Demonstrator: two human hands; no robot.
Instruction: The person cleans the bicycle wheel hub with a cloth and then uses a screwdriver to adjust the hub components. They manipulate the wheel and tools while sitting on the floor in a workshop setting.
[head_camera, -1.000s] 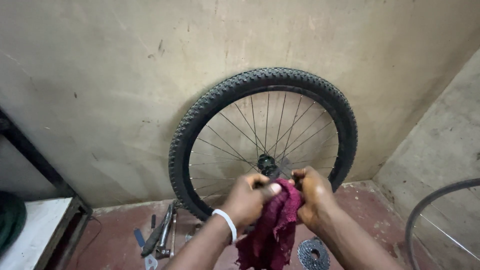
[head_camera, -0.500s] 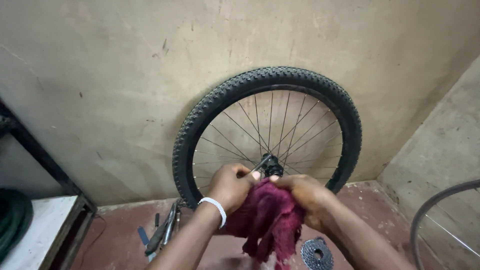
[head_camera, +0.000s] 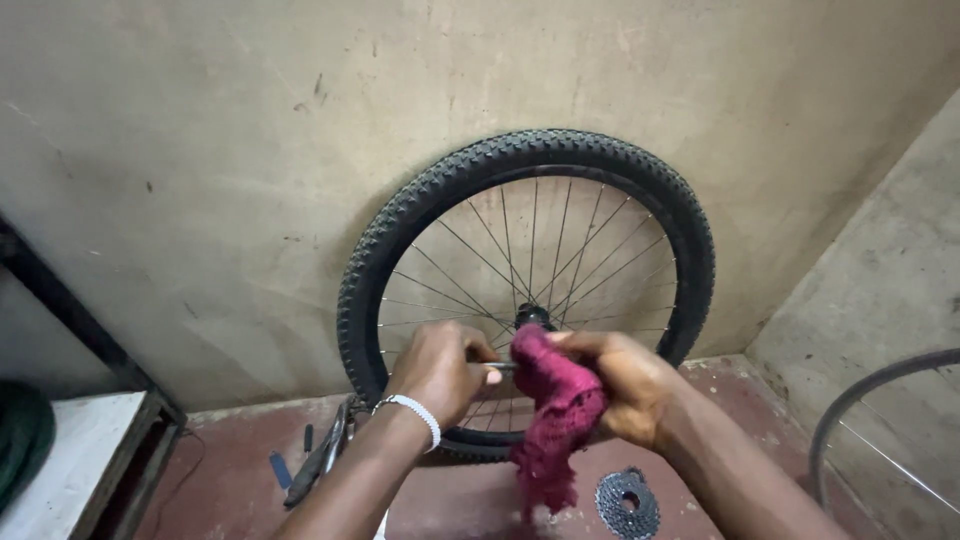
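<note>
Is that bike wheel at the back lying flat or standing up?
Standing up: the wheel rests on its tyre on the floor and leans against the wall.

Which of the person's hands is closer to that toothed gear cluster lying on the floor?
Right. The right hand, gripping the maroon rag, hangs just above the gear cluster; the left hand is farther off, up and to its left.

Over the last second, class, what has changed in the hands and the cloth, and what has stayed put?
The maroon cloth has slid off toward the right hand, which bunches it, baring a thin metal rod held by the left hand. Both hands keep their grip. The wheel against the wall, the cassette and the floor tools stayed put.
</note>
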